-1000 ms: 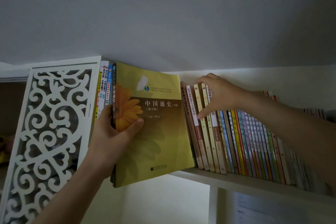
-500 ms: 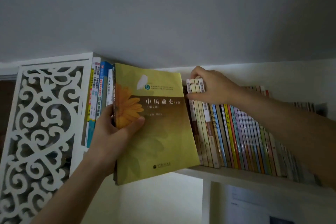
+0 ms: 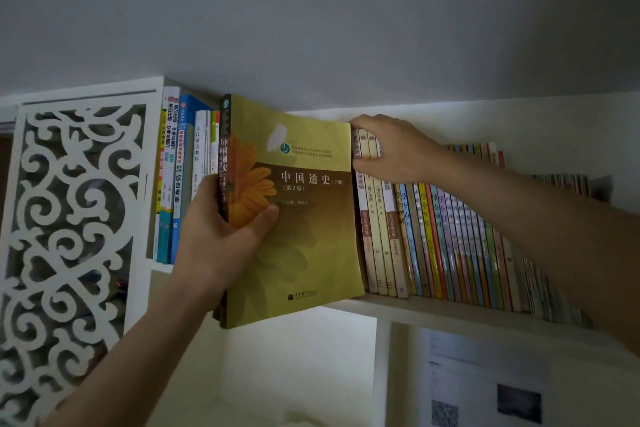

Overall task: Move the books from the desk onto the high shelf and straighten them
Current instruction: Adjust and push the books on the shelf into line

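A yellow book with an orange flower on its cover [image 3: 304, 225] stands partly pushed into the high white shelf [image 3: 433, 310], its front end sticking out past the shelf edge. My left hand [image 3: 221, 236] grips it at the spine, thumb across the cover; at least one more dark-spined book sits behind it in the same grip. My right hand [image 3: 391, 149] grips the tops of the cream-spined books [image 3: 375, 239] just right of the yellow book. A long row of thin coloured books [image 3: 460, 246] continues to the right, leaning slightly.
Several upright books [image 3: 175, 184] fill the shelf's left end beside a white carved openwork panel [image 3: 69, 236]. The ceiling is close above the shelf. Below the shelf is a white partition, with a printed sheet [image 3: 485, 388] on the wall at lower right.
My right hand has slid from the spines up to the tops of the cream books, which now stand more upright. The yellow book has stayed in my left hand; the view has shifted.
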The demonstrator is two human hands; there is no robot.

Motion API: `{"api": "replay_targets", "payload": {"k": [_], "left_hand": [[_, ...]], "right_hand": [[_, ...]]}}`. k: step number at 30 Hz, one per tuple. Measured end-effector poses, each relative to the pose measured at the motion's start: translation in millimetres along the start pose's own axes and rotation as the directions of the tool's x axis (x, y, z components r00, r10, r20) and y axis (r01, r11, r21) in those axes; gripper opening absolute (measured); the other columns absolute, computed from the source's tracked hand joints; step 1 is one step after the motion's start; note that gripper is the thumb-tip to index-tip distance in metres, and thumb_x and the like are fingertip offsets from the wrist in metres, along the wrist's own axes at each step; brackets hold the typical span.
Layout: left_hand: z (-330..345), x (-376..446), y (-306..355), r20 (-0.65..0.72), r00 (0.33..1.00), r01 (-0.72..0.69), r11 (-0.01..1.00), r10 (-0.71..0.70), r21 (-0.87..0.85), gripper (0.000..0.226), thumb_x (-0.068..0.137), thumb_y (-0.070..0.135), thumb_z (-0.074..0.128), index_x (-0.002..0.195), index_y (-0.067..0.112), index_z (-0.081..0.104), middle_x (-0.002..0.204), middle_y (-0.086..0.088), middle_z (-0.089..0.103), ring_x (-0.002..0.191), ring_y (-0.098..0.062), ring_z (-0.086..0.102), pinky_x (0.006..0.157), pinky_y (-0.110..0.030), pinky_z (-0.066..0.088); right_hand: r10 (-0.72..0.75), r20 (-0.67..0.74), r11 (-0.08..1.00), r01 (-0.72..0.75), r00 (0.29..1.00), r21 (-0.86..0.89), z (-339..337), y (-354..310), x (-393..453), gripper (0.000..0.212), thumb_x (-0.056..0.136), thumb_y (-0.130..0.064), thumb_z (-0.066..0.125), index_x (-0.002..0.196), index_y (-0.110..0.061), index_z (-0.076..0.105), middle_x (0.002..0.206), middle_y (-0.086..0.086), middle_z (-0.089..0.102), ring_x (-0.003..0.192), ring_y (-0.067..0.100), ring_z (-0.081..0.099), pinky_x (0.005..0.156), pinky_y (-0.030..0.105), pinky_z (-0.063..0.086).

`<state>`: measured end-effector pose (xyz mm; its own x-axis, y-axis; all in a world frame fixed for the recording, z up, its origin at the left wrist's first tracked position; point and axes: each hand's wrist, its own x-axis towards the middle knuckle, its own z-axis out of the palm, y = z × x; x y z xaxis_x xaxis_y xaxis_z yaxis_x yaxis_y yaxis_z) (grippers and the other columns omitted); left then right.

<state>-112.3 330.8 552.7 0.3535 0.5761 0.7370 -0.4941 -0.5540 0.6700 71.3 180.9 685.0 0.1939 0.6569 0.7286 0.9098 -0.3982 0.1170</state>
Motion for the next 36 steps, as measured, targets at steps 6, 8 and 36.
{"api": "replay_targets", "payload": {"k": [6, 8, 36], "left_hand": [[5, -9, 4, -0.032, 0.995, -0.094, 0.987, 0.099, 0.127, 0.061, 0.075, 0.033, 0.078, 0.126, 0.031, 0.046, 0.122, 0.008, 0.06, 0.108, -0.016, 0.06, 0.089, -0.048, 0.054], [7, -9, 4, -0.043, 0.995, -0.084, 0.986, 0.091, 0.145, 0.063, 0.075, 0.033, 0.077, 0.128, 0.032, 0.044, 0.122, 0.009, 0.058, 0.107, -0.015, 0.06, 0.087, -0.044, 0.054], [45, -16, 22, 0.031, 0.997, 0.074, 0.967, -0.069, -0.245, 0.04, 0.072, 0.021, 0.081, 0.099, 0.039, 0.057, 0.096, 0.012, 0.071, 0.084, -0.014, 0.072, 0.071, -0.041, 0.059]], "right_hand": [[0.011, 0.039, 1.0, -0.01, 0.999, -0.03, 1, 3, 0, 0.077, 0.078, -0.043, 0.067, 0.144, -0.023, 0.035, 0.137, 0.005, 0.047, 0.126, 0.023, 0.045, 0.101, 0.048, 0.044], [0.016, 0.087, 1.0, -0.014, 0.996, -0.023, -1, 4, 1, 0.085, 0.074, -0.042, 0.07, 0.147, -0.022, 0.031, 0.14, 0.004, 0.043, 0.129, 0.022, 0.041, 0.103, 0.047, 0.043], [-0.137, -0.139, 0.979, 0.113, 0.981, -0.171, -40, 33, -55, 0.025, 0.082, -0.023, 0.071, 0.107, -0.022, 0.07, 0.117, -0.003, 0.056, 0.111, 0.012, 0.05, 0.097, 0.03, 0.041]]}}
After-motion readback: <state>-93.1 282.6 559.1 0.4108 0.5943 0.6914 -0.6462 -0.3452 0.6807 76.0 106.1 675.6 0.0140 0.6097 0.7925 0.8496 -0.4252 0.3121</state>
